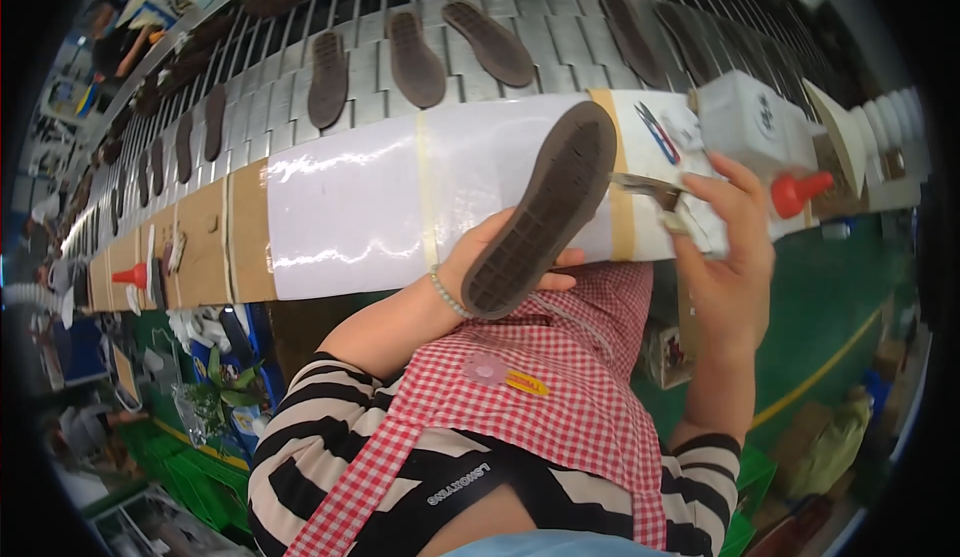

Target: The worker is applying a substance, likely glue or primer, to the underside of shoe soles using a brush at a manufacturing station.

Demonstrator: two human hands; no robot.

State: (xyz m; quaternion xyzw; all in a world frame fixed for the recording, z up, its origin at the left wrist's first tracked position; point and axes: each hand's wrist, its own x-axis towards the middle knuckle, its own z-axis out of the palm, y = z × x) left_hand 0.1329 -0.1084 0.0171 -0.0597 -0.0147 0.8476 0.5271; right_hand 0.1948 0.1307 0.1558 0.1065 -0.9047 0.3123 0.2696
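Observation:
A dark brown shoe sole (545, 207) is tilted up in front of me, its gridded hollow side facing me. My left hand (468, 257) is closed round its lower end from behind, with fingertips showing at the right edge. To the right, my right hand (735, 267) pinches a small brush-like tool (648, 188). Motion blurs the tool, so its exact kind is unclear. Its flat brownish tip points at the sole's right edge; whether it touches I cannot tell. Thread snips (657, 135) lie on the table just beyond the tool.
Beyond the white-covered table (350, 197) runs a slatted metal conveyor (370, 67) with several brown soles, including one sole (416, 59) straight ahead. A white plastic container (755, 122) and a red nozzle (800, 193) stand at the right. Another red nozzle (130, 275) lies far left.

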